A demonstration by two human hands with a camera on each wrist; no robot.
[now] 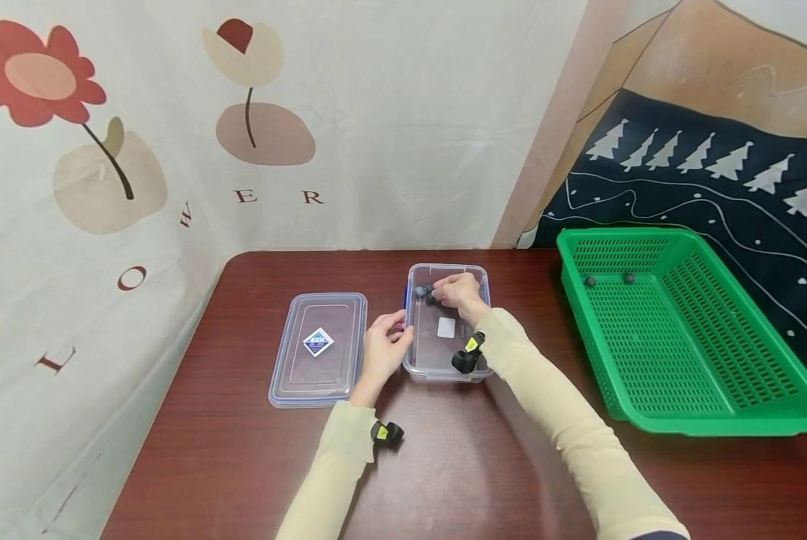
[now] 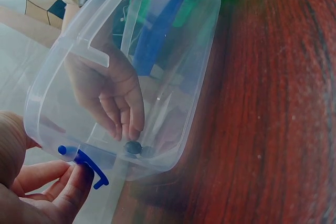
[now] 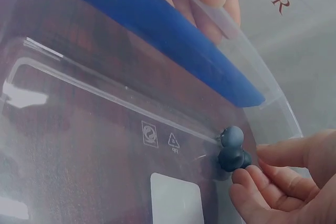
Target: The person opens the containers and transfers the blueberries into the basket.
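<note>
A clear plastic box [image 1: 437, 352] with blue side latches stands without its lid on the table. My left hand [image 1: 385, 346] holds its left wall, fingers outside by the blue latch [image 2: 92, 166] and thumb at the rim. Inside, my right hand [image 1: 459, 291] reaches to the far left corner, its fingertips [image 3: 244, 179] together and pinching at a small cluster of blueberries [image 3: 231, 153]. One dark berry lies partly hidden between the fingertips. Through the box wall, the left wrist view shows a blueberry [image 2: 133, 147] right below the right fingertips.
The box's clear lid [image 1: 316, 315], bearing a blue and white sticker, lies flat to the left. A large green basket [image 1: 687, 360] stands at the right, with two blueberries [image 1: 629, 278] near its far side. A printed curtain [image 1: 403, 150] hangs behind the table [image 1: 228, 450].
</note>
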